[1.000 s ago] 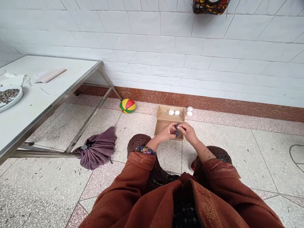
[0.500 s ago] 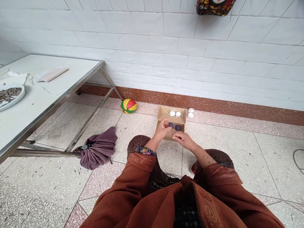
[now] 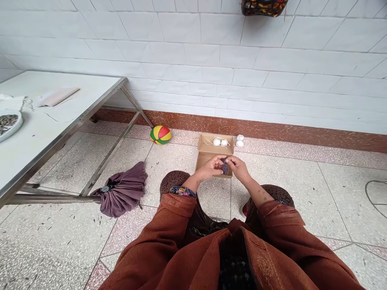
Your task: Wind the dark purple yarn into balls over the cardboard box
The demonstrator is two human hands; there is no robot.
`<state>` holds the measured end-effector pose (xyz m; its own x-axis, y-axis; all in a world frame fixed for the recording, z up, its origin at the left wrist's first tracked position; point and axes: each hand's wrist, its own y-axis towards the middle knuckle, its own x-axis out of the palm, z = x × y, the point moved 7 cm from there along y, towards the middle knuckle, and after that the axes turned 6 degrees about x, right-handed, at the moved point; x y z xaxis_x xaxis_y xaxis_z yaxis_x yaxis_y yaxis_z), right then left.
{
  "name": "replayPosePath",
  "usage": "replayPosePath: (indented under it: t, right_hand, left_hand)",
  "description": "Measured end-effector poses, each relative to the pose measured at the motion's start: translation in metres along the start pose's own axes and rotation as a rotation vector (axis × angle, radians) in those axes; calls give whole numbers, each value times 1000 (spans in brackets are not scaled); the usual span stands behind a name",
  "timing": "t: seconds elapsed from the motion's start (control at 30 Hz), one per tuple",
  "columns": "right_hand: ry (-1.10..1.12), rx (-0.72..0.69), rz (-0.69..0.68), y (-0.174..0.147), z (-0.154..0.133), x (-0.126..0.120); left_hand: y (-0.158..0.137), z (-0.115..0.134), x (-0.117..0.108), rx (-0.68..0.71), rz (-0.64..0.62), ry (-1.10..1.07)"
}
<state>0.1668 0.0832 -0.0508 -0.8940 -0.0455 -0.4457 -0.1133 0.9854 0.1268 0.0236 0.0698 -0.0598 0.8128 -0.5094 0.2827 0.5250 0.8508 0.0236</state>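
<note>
A small dark purple-grey yarn ball (image 3: 224, 169) is held in the fingers of my left hand (image 3: 209, 168), above the near part of an open cardboard box (image 3: 200, 162). My right hand (image 3: 240, 169) is closed in a pinch right beside the ball, at the dark yarn; the strand itself is hidden by the fingers. Just behind the held ball shows another dark patch of yarn (image 3: 223, 160), mostly covered by my hands. Two white yarn balls (image 3: 220, 141) with loose strands lie on the box's raised lid side.
Two more white balls (image 3: 239, 140) sit on the floor right of the box. Left of it lies a striped ball (image 3: 161, 135). A folded purple umbrella (image 3: 123, 189) leans by the metal-framed table (image 3: 99, 86). A dark patterned bag (image 3: 264, 7) hangs on the wall.
My hands have come together. The dark ball in my left hand has moved slightly right and nearer to me, and the strand stretched between the hands no longer shows.
</note>
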Motion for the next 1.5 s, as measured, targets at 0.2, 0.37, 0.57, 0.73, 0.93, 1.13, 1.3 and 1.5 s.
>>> replayPosePath:
  t: [0.2, 0.37, 0.57, 0.73, 0.93, 1.13, 1.3, 1.5]
  right_hand:
    - [-94, -11, -145, -7, 7, 25]
    - [-107, -123, -244, -15, -5, 35]
    - [-24, -206, -198, -17, -24, 21]
    - [-18, -130, -42, -6, -17, 1]
    - [-38, -38, -12, -4, 2, 8]
    - [-103, -91, -146, -14, 1, 26]
    - [-84, -188, -254, -24, -15, 33]
    - [-30, -222, -189, -21, -29, 19]
  left_hand:
    - [1, 6, -22, 52, 262, -90]
    - [2, -3, -38, 50, 396, -4]
    - [5, -11, -46, -22, 468, 247]
    - [4, -13, -17, -40, 151, 131]
    - [-4, 0, -7, -16, 80, -100]
    - [-4, 4, -25, 39, 295, -115]
    - [-1, -4, -42, 47, 416, 56]
    - [3, -12, -44, 12, 421, 202]
